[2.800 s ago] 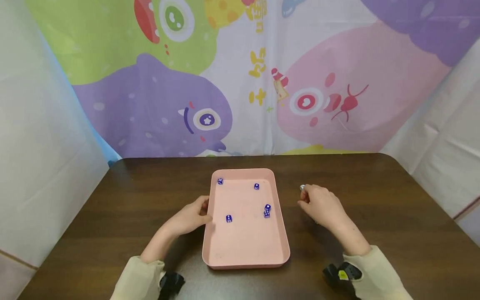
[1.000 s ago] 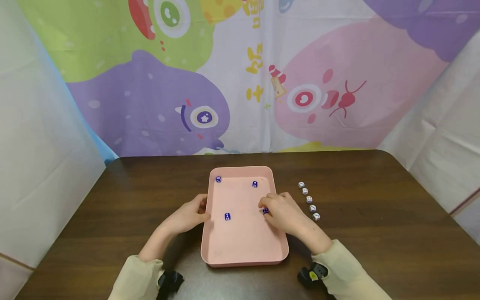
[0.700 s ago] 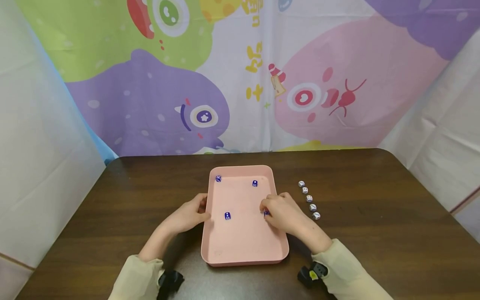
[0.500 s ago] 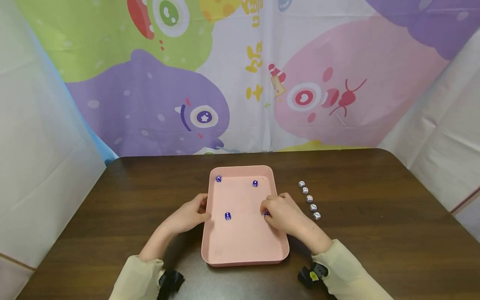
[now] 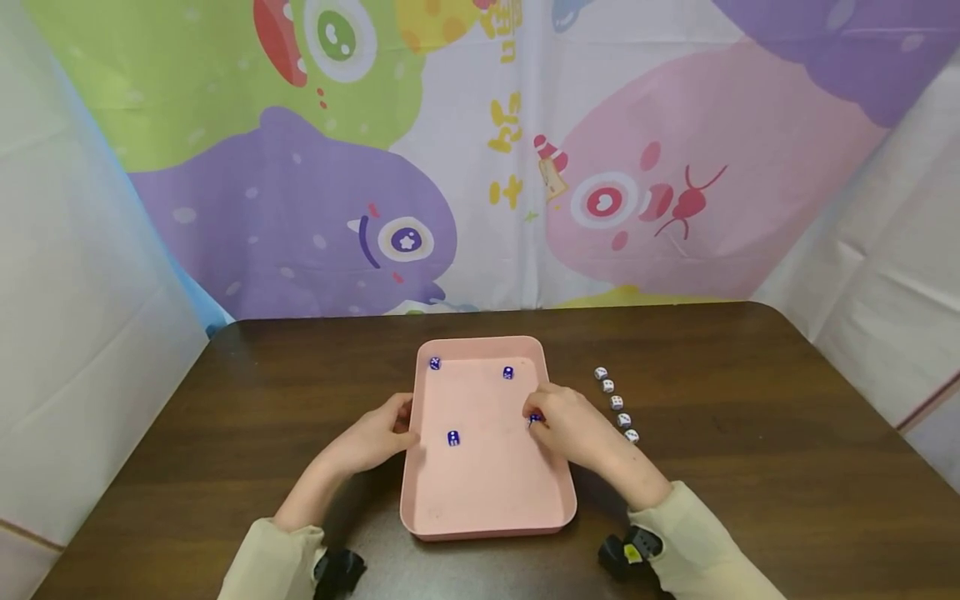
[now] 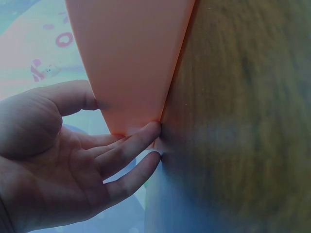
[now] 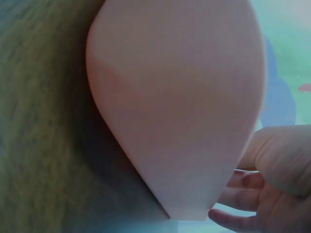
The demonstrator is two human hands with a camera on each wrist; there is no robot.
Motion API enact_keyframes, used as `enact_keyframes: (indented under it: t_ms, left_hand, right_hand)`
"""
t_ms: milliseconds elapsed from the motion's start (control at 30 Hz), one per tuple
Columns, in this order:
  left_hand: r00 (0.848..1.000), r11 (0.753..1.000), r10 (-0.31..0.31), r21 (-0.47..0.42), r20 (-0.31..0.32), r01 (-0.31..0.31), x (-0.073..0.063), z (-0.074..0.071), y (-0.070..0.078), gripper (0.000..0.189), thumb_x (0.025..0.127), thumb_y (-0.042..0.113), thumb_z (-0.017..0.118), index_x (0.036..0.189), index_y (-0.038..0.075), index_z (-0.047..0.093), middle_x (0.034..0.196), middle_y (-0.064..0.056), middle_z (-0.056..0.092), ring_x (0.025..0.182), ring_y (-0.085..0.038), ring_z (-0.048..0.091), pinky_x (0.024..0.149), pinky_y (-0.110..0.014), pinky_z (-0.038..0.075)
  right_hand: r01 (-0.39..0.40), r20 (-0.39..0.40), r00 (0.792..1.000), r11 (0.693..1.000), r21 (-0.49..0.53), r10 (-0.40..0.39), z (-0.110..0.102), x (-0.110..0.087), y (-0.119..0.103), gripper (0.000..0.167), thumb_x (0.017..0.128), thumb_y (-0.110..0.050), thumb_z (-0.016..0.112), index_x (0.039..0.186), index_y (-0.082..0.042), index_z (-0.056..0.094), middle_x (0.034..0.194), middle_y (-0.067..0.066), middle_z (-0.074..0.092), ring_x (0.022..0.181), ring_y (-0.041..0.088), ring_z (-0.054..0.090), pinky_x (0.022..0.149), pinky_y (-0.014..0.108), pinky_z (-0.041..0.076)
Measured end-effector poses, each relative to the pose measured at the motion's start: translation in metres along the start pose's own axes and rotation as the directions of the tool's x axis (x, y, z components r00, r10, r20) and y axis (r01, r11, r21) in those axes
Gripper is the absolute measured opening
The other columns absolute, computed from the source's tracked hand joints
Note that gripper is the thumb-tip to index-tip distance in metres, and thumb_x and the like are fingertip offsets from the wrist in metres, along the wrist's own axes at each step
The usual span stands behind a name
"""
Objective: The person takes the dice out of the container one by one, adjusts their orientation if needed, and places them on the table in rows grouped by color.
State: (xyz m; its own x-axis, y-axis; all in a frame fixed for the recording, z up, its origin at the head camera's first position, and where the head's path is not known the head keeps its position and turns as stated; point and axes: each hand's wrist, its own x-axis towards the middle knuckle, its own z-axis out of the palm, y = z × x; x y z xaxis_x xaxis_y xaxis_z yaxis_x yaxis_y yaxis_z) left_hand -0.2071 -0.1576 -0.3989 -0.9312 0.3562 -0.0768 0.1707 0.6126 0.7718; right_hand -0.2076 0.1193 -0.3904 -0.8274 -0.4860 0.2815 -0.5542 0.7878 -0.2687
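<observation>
Inside the tray [image 5: 487, 496], by its right edge, the grip of the right hand [image 5: 576, 427] pinches a blue die [image 5: 534, 418]; that of the left hand [image 5: 372, 435] clamps the tray's left edge. Best keep the pinch light and rim-high; white dice [image 5: 617, 403] crowd the tray's right, its near end is roomier.

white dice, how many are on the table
5, in a row on the table right of the tray: farthest die, second die, middle die, fourth die, nearest die. The right arm may hide more.
</observation>
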Motion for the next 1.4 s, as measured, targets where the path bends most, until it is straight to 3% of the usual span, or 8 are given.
enact_keyframes:
  t_ms: [400,700,867,967,1167,1400]
  left_hand:
    - [1.0,1.0,-0.023,0.005,-0.002,0.023,0.001,0.001,-0.001,0.051,0.082,0.008,0.056,0.129,-0.004,0.039,0.109,-0.015,0.056,0.098,-0.025,0.055,0.084,-0.039,0.045]
    - [1.0,1.0,-0.01,0.001,0.007,0.01,-0.001,-0.001,0.002,0.05,0.082,0.007,0.056,0.128,-0.005,0.039,0.108,-0.016,0.057,0.098,-0.025,0.055,0.083,-0.039,0.045]
    - [1.0,1.0,0.004,-0.008,0.011,-0.004,-0.001,-0.001,0.001,0.05,0.082,0.007,0.056,0.127,-0.005,0.039,0.108,-0.016,0.056,0.097,-0.025,0.056,0.083,-0.039,0.045]
    - [1.0,1.0,0.007,-0.003,0.007,-0.007,-0.001,-0.002,0.001,0.049,0.082,0.007,0.056,0.127,-0.005,0.04,0.107,-0.016,0.057,0.097,-0.025,0.056,0.082,-0.039,0.045]
    - [1.0,1.0,0.0,0.003,0.001,0.0,-0.001,-0.002,0.001,0.049,0.082,0.007,0.056,0.127,-0.005,0.04,0.106,-0.016,0.058,0.098,-0.025,0.056,0.083,-0.04,0.045]
    - [1.0,1.0,0.001,0.006,0.003,-0.001,0.0,-0.001,0.001,0.049,0.082,0.007,0.056,0.127,-0.005,0.04,0.105,-0.016,0.059,0.097,-0.026,0.056,0.083,-0.04,0.045]
  right_hand:
    - [-0.053,-0.026,0.998,0.996,0.069,0.055,-0.013,0.0,0.005,0.011,0.075,-0.001,0.063,0.085,-0.005,0.065,0.085,0.003,0.06,0.067,0.011,0.051,0.061,0.024,0.044]
    - [0.004,-0.087,0.996,1.0,0.002,-0.003,-0.017,0.0,0.014,0.013,0.075,0.0,0.061,0.085,-0.005,0.068,0.083,0.004,0.063,0.07,0.013,0.058,0.064,0.027,0.049]
    - [0.028,-0.122,0.992,0.998,-0.062,-0.035,-0.019,0.0,0.02,0.014,0.075,0.001,0.062,0.086,-0.004,0.069,0.083,0.005,0.064,0.072,0.016,0.061,0.069,0.037,0.048]
    - [0.02,-0.127,0.991,0.997,-0.071,-0.029,-0.02,-0.002,0.023,0.014,0.075,0.0,0.064,0.087,-0.003,0.069,0.084,0.006,0.064,0.073,0.018,0.062,0.071,0.041,0.048]
    - [-0.019,-0.123,0.992,0.998,-0.057,0.012,-0.023,-0.003,0.03,0.014,0.076,0.0,0.063,0.089,-0.002,0.068,0.086,0.007,0.062,0.074,0.02,0.06,0.066,0.035,0.05]
    - [-0.036,-0.125,0.992,0.997,-0.062,0.028,-0.026,-0.004,0.039,0.014,0.077,0.0,0.063,0.089,-0.002,0.068,0.088,0.006,0.062,0.078,0.021,0.062,0.066,0.036,0.05]
